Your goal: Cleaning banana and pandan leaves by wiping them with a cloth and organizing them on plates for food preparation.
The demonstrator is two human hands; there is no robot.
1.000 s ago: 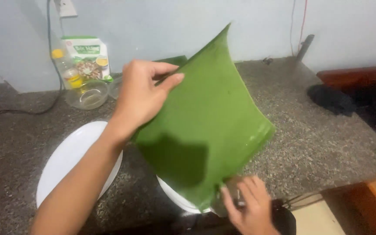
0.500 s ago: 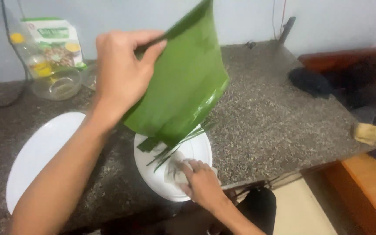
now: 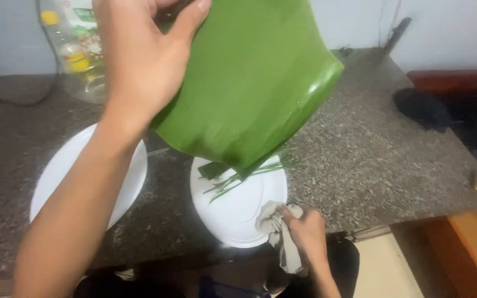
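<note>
A clear plastic bottle (image 3: pixel 81 60) stands at the back left of the grey speckled surface (image 3: pixel 371 149), close to the wall. It has a yellow cap and a yellow label. Right behind it stands a box (image 3: pixel 75 16) that is white and green. A raised arm hides part of both.

Bare speckled counter (image 3: pixel 371 149) lies open to the right of the left hand (image 3: pixel 144 60) and beyond the right hand (image 3: pixel 305 229). The raised green leaf (image 3: pixel 249 83) overhangs the near white plate (image 3: pixel 238 221); a second plate (image 3: pixel 89 176) and a bottle (image 3: pixel 78 55) crowd the left.
</note>
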